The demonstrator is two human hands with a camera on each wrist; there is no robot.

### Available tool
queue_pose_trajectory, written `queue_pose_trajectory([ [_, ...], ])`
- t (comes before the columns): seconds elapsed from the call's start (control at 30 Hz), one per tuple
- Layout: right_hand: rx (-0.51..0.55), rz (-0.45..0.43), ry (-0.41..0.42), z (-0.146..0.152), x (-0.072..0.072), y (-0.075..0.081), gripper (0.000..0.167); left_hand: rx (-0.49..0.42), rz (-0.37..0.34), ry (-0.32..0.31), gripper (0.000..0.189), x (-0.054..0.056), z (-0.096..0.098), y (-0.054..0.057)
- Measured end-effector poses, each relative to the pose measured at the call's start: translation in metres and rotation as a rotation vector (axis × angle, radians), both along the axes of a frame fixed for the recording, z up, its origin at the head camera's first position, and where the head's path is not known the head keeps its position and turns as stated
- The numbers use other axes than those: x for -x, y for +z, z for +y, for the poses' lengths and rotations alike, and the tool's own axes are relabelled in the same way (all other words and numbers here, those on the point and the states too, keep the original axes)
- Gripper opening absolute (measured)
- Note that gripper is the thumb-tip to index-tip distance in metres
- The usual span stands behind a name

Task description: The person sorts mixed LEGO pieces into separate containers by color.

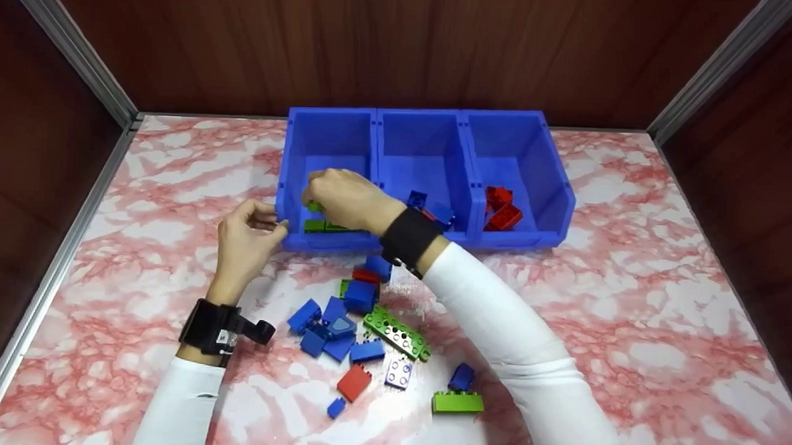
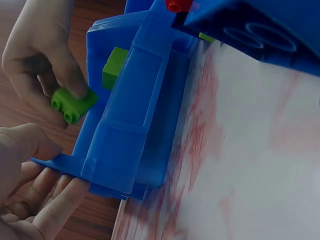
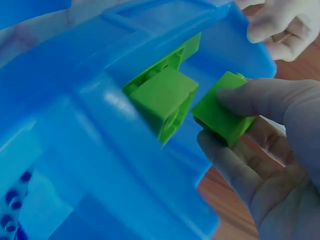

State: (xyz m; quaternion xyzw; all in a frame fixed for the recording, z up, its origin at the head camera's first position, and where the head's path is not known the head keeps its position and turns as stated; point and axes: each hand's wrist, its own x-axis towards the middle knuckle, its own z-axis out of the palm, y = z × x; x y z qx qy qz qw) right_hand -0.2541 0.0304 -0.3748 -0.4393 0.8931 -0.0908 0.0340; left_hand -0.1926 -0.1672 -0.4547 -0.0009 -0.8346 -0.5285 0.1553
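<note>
My right hand [image 1: 347,197] is over the left compartment of the blue three-part bin [image 1: 522,240]. Between thumb and fingers it pinches a green toy brick [image 3: 225,107], its studs showing in the left wrist view. More green bricks [image 3: 165,95] lie below it on that compartment's floor. At the bin's left front corner, my left hand [image 1: 245,239] pinches the side wall's edge, thumb on one face and fingers on the other. Red bricks [image 1: 505,217] sit in the right compartment. The middle one holds blue bricks [image 1: 442,214] and a bit of red, partly behind my right wrist.
Loose blue bricks [image 1: 338,327] are heaped on the marbled table in front of the bin. Around them lie a long green piece [image 1: 396,333], a red brick [image 1: 354,382], a white brick [image 1: 398,374] and a green brick [image 1: 457,403]. Wooden walls [image 1: 403,49] enclose the table's back and sides.
</note>
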Motion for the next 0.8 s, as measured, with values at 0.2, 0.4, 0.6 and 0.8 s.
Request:
queue_pose_trajectory([
  [0.2, -0.041, 0.002, -0.026, -0.014, 0.007, -0.009, 0.029, -0.005, 0.002, -0.006, 0.019, 0.000, -0.001, 0.000],
  [0.4, -0.103, 0.044, -0.039, -0.023, 0.009, -0.020, 0.023, -0.006, -0.002, -0.008, 0.019, 0.000, -0.001, 0.000],
  [0.6, -0.129, 0.024, -0.068, -0.023, 0.011, -0.026, 0.027, -0.002, 0.003, -0.008, 0.018, 0.000, -0.001, 0.000],
  [0.8, -0.098, 0.010, -0.038, -0.010, 0.009, -0.015, 0.036, -0.005, 0.007, -0.006, 0.018, 0.000, -0.001, 0.000],
])
